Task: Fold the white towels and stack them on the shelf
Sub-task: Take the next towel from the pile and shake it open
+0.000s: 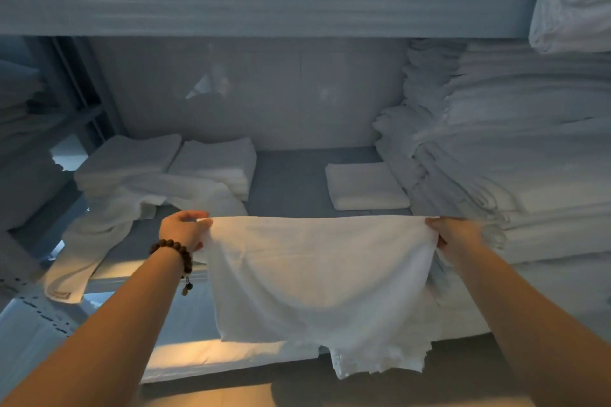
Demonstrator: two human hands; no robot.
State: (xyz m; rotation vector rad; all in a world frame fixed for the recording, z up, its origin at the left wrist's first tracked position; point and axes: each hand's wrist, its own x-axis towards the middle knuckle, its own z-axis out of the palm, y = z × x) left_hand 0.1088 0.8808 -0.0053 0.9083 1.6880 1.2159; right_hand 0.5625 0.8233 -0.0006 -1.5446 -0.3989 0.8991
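Observation:
A white towel hangs stretched between my two hands in front of the shelf. My left hand, with a bead bracelet on its wrist, pinches the towel's upper left corner. My right hand grips the upper right corner. The towel's lower edge droops past the shelf's front edge. On the shelf behind lie a small folded towel at the right and two low stacks of folded towels at the left.
An unfolded towel drapes off the left stacks over the shelf's front. A tall pile of white linens fills the right side. The upper shelf board carries more folded linen. Bare shelf surface lies between the stacks.

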